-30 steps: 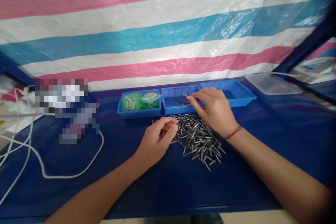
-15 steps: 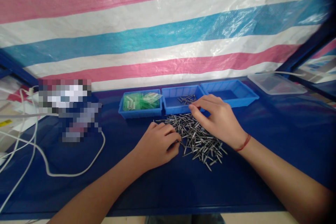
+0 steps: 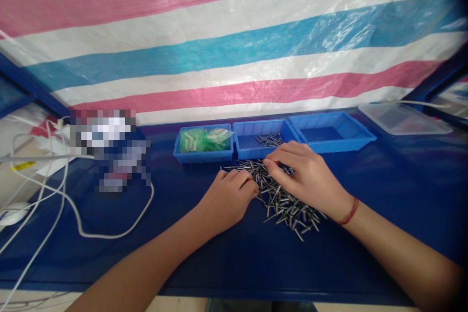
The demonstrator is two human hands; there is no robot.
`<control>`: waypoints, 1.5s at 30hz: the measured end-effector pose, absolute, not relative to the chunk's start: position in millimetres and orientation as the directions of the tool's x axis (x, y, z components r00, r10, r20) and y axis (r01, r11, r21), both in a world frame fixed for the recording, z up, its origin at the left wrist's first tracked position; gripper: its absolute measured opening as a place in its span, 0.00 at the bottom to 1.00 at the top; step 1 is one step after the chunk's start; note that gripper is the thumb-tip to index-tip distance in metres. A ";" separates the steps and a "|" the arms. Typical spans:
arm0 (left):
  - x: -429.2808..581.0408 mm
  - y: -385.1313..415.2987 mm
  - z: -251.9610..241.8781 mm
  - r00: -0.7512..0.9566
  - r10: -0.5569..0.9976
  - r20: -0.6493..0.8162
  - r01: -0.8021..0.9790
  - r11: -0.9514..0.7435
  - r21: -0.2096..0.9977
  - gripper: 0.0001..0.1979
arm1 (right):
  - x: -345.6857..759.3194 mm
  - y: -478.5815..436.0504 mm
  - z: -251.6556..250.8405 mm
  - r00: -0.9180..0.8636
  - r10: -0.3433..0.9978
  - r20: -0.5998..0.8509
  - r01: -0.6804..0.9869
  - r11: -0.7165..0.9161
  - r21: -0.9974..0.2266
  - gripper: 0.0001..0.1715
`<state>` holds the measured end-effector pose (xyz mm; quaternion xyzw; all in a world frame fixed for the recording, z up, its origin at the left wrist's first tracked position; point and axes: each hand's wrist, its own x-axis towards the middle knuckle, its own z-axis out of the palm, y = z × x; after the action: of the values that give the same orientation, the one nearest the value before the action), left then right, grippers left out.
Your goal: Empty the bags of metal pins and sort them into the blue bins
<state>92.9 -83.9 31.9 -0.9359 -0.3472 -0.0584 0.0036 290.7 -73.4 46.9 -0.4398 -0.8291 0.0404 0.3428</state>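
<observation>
A loose pile of small metal pins (image 3: 283, 200) lies on the blue table (image 3: 383, 190). My left hand (image 3: 228, 200) rests at the pile's left edge with its fingers curled down onto the pins. My right hand (image 3: 310, 175) lies over the pile's far side, fingers pressed together on pins at its top. Behind the pile stand three blue bins: the left bin (image 3: 204, 144) holds green and white parts, the middle bin (image 3: 261, 140) holds a few pins, the right bin (image 3: 331, 131) shows nothing inside.
A striped pink, white and blue tarp (image 3: 234, 44) hangs behind the table. White cables (image 3: 84, 226) loop across the table's left side near a blurred patch. A clear plastic tray (image 3: 402, 118) sits at the back right.
My right hand drew back from the middle bin to the pile of pins. My left hand turned palm down and curled onto the pile's left edge.
</observation>
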 end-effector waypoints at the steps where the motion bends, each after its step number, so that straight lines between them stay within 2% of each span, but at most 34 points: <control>1: 92.6 -83.8 32.2 0.755 0.646 0.115 0.646 -0.762 0.039 0.11 | 290.5 -73.9 47.1 -0.380 0.756 0.533 0.699 0.612 -0.370 0.13; 14: 93.8 -86.4 34.0 0.739 0.653 0.165 0.645 -0.757 0.108 0.11 | 288.2 -74.5 46.3 -0.394 0.765 0.509 0.692 0.611 -0.384 0.12; 21: 92.4 -83.4 37.0 0.619 0.742 0.256 0.655 -0.668 0.352 0.10 | 286.4 -76.1 48.8 -0.373 0.775 0.510 0.638 0.613 -0.466 0.14; 25: 89.9 -79.2 32.7 0.500 0.808 0.312 0.634 -0.587 0.504 0.07 | 283.6 -77.7 46.6 -0.401 0.780 0.481 0.541 0.625 -0.563 0.09; 28: 89.1 -77.4 31.6 0.466 0.822 0.329 0.608 -0.567 0.556 0.07 | 281.2 -78.4 43.6 -0.436 0.770 0.466 0.500 0.637 -0.586 0.05; 35: 88.9 -77.9 32.7 0.452 0.821 0.349 0.562 -0.566 0.604 0.08 | 277.3 -79.4 39.1 -0.376 0.828 0.415 0.460 0.556 -0.693 0.07; 45: 87.8 -73.7 27.9 0.490 0.789 0.371 0.575 -0.612 0.543 0.09 | 276.5 -80.3 37.1 -0.330 0.819 0.469 0.455 0.574 -0.681 0.06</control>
<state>87.8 -73.7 27.9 -0.8449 -0.4036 -0.3035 -0.1763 276.5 -80.3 37.1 -0.4056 -0.7851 0.2206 0.4129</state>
